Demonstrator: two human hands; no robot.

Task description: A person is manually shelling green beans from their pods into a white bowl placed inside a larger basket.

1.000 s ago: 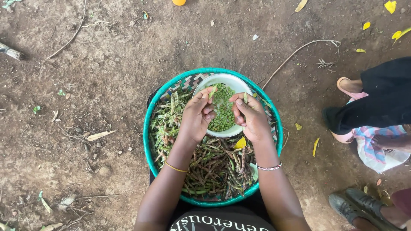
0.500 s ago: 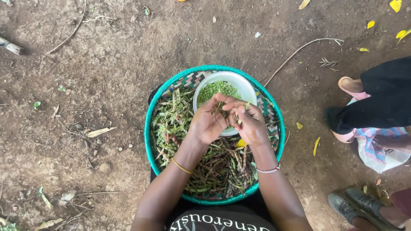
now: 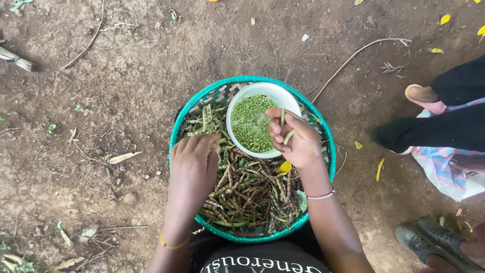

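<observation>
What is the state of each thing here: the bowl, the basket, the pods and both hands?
White bowl: upright in the basket, partly filled with shelled green peas.
Green-rimmed basket: on bare ground, heaped with pods.
Pods in the basket: piled loosely.
Left hand: palm down on the pods.
Right hand: closed on a green pod beside the bowl.

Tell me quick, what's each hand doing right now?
Left hand: fingers curled down into the pods, grip hidden, cannot tell.
Right hand: closed on a pod over the bowl.
</observation>
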